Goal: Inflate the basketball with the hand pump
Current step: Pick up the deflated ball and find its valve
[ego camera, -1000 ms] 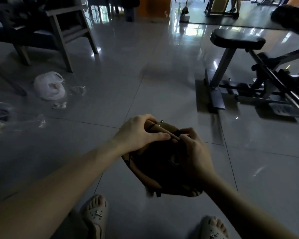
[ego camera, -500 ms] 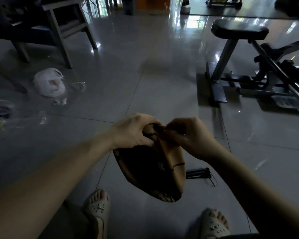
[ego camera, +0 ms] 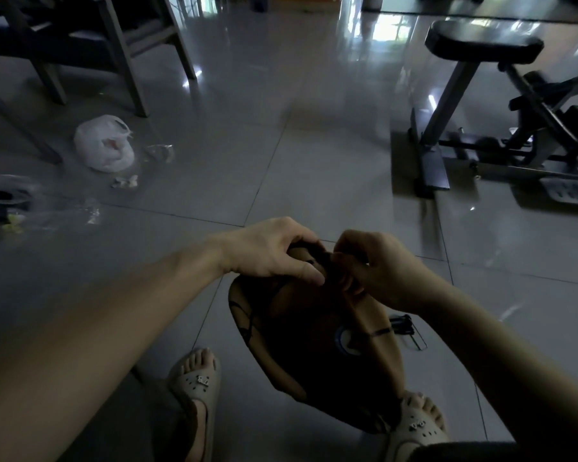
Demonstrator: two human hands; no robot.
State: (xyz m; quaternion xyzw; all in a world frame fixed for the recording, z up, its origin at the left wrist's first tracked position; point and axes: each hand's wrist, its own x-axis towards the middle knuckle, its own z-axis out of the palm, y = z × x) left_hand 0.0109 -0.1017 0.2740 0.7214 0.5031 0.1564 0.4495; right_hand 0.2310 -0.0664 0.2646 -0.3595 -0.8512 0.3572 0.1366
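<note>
Entry: the basketball (ego camera: 314, 345) is fully flat and hangs as a folded skin from both hands, above the floor (ego camera: 314, 161), its lower rim just beside your right sandal (ego camera: 417, 425). Change over the last second: your right hand (ego camera: 381, 271) has left the ball's near face, where it lay cupped, and has come up to the top fold. With that support gone the ball has dropped open and hangs longer than it did. Your left hand (ego camera: 274, 251) keeps a closed grip round the top fold, thumb pressed on the near side. The right grip is a narrow pinch on the same fold, just beside that thumb. The metal needle tip that showed above your left fingers a second ago is not visible now, and I cannot tell whether it sits inside the pinch. The hand pump (ego camera: 402, 325) lies untouched on the floor beyond the ball, to your right. Judgement: you are working at the valve, and no pumping has begun.
</note>
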